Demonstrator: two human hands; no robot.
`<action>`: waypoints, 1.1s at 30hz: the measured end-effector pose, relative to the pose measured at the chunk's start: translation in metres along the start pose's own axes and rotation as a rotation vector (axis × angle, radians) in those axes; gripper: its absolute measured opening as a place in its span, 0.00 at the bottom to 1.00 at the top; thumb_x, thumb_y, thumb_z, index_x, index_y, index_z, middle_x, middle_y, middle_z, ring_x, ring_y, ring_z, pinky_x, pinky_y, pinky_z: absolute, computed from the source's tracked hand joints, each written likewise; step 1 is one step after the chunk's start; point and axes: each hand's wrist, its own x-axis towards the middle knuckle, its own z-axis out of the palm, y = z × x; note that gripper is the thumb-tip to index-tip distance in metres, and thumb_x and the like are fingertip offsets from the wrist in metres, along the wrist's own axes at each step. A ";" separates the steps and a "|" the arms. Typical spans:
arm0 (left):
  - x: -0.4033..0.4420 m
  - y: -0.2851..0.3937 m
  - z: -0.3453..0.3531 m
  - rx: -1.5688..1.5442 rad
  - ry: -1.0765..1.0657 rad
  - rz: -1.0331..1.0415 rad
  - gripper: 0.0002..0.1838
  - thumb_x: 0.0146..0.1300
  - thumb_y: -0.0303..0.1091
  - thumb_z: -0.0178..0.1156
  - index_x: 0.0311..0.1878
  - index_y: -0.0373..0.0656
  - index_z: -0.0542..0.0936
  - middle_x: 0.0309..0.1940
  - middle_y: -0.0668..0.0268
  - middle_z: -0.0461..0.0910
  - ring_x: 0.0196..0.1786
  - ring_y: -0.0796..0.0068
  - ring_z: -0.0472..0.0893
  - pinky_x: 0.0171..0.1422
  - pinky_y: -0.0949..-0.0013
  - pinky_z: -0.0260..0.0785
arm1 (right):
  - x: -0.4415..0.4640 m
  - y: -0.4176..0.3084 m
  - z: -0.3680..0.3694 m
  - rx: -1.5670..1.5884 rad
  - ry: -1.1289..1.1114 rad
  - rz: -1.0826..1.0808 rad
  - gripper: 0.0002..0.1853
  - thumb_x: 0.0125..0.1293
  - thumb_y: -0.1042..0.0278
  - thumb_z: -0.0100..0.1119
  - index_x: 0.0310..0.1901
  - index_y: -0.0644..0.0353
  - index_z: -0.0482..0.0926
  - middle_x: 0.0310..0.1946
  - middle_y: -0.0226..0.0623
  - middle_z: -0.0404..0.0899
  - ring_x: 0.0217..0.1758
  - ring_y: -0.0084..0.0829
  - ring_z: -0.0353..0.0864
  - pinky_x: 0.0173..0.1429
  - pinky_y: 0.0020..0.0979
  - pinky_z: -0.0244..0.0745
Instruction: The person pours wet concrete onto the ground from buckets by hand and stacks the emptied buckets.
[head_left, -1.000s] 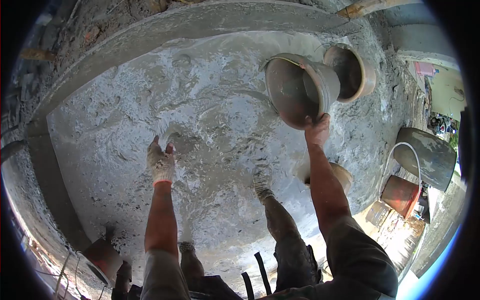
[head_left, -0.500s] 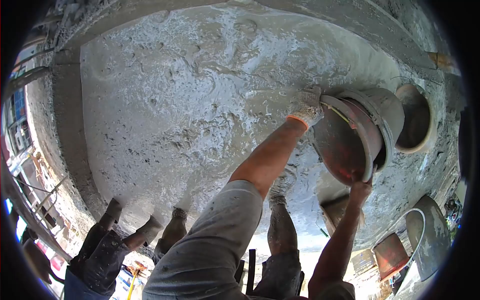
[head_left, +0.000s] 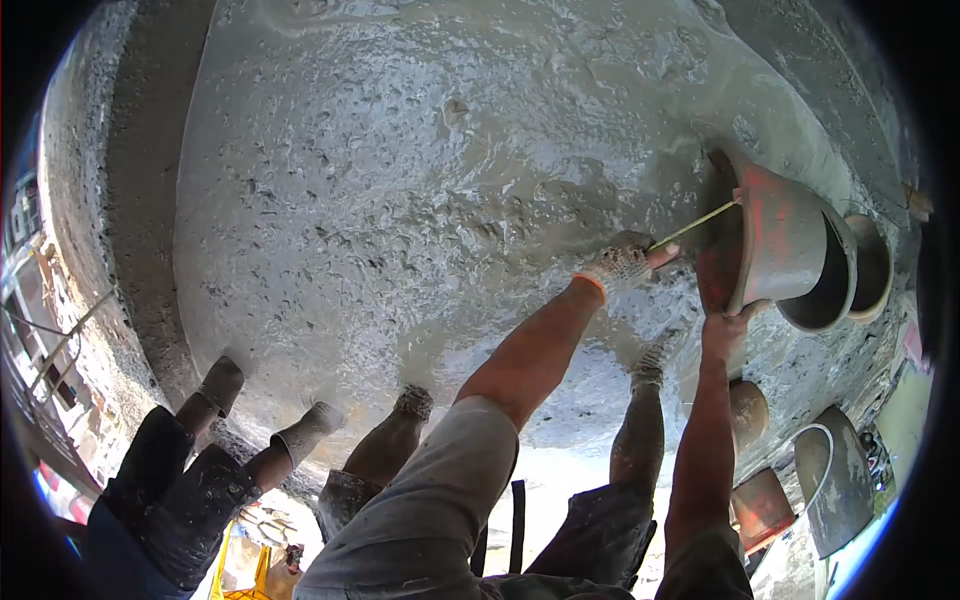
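A red and grey bucket (head_left: 785, 235) lies tilted on its side at the right, its mouth facing left over wet grey concrete (head_left: 400, 200). My right hand (head_left: 732, 325) grips the lower edge of its rim. A thin yellowish strap or cord runs from the rim to my left hand (head_left: 630, 262), which wears a dirty knitted glove with an orange cuff. The fingers of my left hand are closed on that cord. Just behind the red and grey bucket is a second bucket (head_left: 832, 285), partly hidden by it.
Another bucket (head_left: 872, 268) stands farther right. Near my right forearm is a smaller container (head_left: 748, 412). A red bucket (head_left: 762, 505) and a large grey tub (head_left: 832, 480) are at the lower right. A co-worker's booted legs (head_left: 300, 435) stand at the lower left. A concrete edge (head_left: 145, 200) borders the left.
The red and grey bucket has come away from the bucket behind it and tipped, mouth leftward. My left hand has moved from its rim to the cord. The camera view has shifted left.
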 end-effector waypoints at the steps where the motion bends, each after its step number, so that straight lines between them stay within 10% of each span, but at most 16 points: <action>1: -0.018 -0.036 -0.001 -0.107 0.095 0.137 0.29 0.59 0.60 0.57 0.37 0.36 0.78 0.27 0.60 0.77 0.30 0.64 0.76 0.39 0.60 0.68 | -0.023 -0.010 0.007 -0.100 -0.003 -0.125 0.50 0.56 0.65 0.58 0.70 0.66 0.33 0.45 0.68 0.73 0.47 0.64 0.74 0.48 0.52 0.70; 5: -0.104 -0.130 -0.081 -0.181 0.034 0.127 0.26 0.62 0.56 0.56 0.36 0.36 0.78 0.30 0.58 0.79 0.34 0.67 0.76 0.40 0.60 0.65 | -0.126 -0.042 0.053 -0.116 -0.074 -0.332 0.45 0.58 0.65 0.60 0.68 0.68 0.41 0.39 0.68 0.76 0.43 0.64 0.76 0.43 0.53 0.72; 9: -0.217 -0.176 -0.136 -0.164 0.299 0.365 0.24 0.58 0.53 0.62 0.26 0.38 0.77 0.18 0.62 0.70 0.24 0.72 0.68 0.30 0.63 0.60 | -0.222 -0.086 0.077 0.123 -0.241 -0.594 0.45 0.52 0.79 0.62 0.70 0.56 0.50 0.62 0.54 0.63 0.63 0.55 0.66 0.61 0.44 0.67; 14: -0.360 -0.236 -0.225 -0.131 0.505 0.151 0.21 0.56 0.48 0.65 0.22 0.39 0.76 0.13 0.66 0.65 0.20 0.76 0.64 0.26 0.66 0.58 | -0.357 -0.137 0.133 0.253 -0.491 -0.334 0.36 0.51 0.79 0.58 0.64 0.66 0.56 0.44 0.57 0.77 0.48 0.55 0.78 0.47 0.44 0.75; 16: -0.415 -0.236 -0.243 -0.001 0.645 0.157 0.22 0.57 0.49 0.65 0.21 0.39 0.75 0.13 0.66 0.66 0.20 0.76 0.64 0.26 0.66 0.58 | -0.414 -0.162 0.152 0.177 -0.584 -0.395 0.46 0.53 0.70 0.61 0.66 0.73 0.40 0.33 0.63 0.78 0.37 0.62 0.78 0.36 0.49 0.75; 21: -0.520 -0.123 -0.256 0.181 1.014 0.090 0.24 0.61 0.52 0.59 0.24 0.38 0.74 0.14 0.68 0.66 0.20 0.76 0.65 0.26 0.68 0.58 | -0.514 -0.250 0.132 0.341 -0.671 -0.398 0.46 0.52 0.67 0.62 0.67 0.68 0.43 0.35 0.59 0.79 0.31 0.57 0.80 0.33 0.48 0.74; 27: -0.551 -0.021 -0.263 0.050 0.967 -0.054 0.18 0.63 0.46 0.60 0.44 0.39 0.78 0.22 0.71 0.74 0.24 0.83 0.70 0.30 0.76 0.62 | -0.530 -0.284 0.090 0.812 -1.608 0.406 0.14 0.49 0.70 0.64 0.39 0.57 0.75 0.31 0.30 0.75 0.28 0.25 0.70 0.28 0.32 0.62; 33: -0.524 -0.049 -0.304 0.227 0.969 -0.120 0.15 0.63 0.32 0.54 0.51 0.36 0.77 0.29 0.72 0.74 0.31 0.82 0.68 0.35 0.75 0.63 | -0.467 -0.282 0.054 0.489 -1.235 -0.279 0.25 0.47 0.59 0.63 0.46 0.64 0.75 0.38 0.54 0.80 0.43 0.48 0.80 0.46 0.38 0.73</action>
